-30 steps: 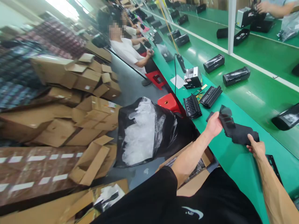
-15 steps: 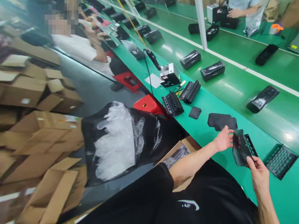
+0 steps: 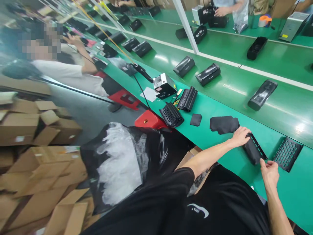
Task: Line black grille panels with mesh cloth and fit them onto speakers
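Note:
In front of me on the green bench lies a curved black slotted panel [image 3: 262, 150], with a thin black mesh sheet [image 3: 251, 151] draped over its inner side. My left hand [image 3: 241, 136] is closed over the far-left end of the panel and sheet, fingers pressing at the edge. At the near corner my right hand [image 3: 269, 171] pinches the sheet's edge between thumb and fingers. A second slotted panel [image 3: 289, 153] lies flat just right of my right hand. Left of my left hand is a pile of black sheets [image 3: 223, 124], beside a smaller stack of dark squares [image 3: 196, 119].
Several slotted panels [image 3: 171, 115] are stacked farther left, near a silver-and-black box [image 3: 163, 85]. Finished-looking black cylinders [image 3: 262, 94] sit on the green conveyor. A black plastic bag [image 3: 151, 147] and cardboard boxes [image 3: 56, 160] are to my left. A co-worker [image 3: 70, 71] sits beyond.
The mesh sheet, held up between both hands before, now lies down against the panel. My left hand has moved onto the panel's end. The view has turned slightly right.

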The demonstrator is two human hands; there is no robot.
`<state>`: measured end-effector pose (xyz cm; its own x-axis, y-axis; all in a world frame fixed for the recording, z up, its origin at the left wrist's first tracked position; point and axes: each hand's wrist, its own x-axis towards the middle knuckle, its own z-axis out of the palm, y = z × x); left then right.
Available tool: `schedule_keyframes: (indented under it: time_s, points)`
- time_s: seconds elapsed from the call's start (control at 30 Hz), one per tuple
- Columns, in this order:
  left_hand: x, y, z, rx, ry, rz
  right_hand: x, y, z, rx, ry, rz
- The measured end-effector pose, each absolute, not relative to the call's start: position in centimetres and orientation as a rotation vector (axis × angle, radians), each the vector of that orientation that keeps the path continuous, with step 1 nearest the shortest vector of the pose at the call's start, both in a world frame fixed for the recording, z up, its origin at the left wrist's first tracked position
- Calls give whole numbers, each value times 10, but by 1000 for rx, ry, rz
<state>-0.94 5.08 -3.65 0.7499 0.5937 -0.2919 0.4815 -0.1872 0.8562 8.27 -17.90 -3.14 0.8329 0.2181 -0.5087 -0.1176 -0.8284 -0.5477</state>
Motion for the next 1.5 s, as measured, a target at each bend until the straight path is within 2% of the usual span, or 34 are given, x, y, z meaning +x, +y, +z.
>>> schedule_keyframes:
  time_s: [0.2, 0.37, 0.5, 0.6, 0.77, 1.0, 1.2, 1.5]
  points:
    - [-1, 58, -43, 1963, 831, -14, 72, -178, -38, -2435, -88, 774]
    - [-1, 69, -32, 1941, 784, -83, 74, -173, -31, -2325, -24, 768]
    - [-18, 76, -7, 1816, 691, -123, 76, -187, -2, -2075, 44, 837]
    - [-38, 73, 19, 1512, 584, -190, 78, -196, 25, -1905, 84, 890]
    - [-56, 59, 61, 1256, 505, -25, 76, -208, 67, -1707, 82, 874]
    - [-60, 44, 90, 1200, 492, 104, 79, -222, 91, -1822, 16, 743]
    - [-58, 36, 95, 1187, 511, 142, 81, -222, 94, -1761, -35, 716]
    - [-53, 33, 101, 1147, 419, 105, 81, -212, 107, -1919, -32, 519]
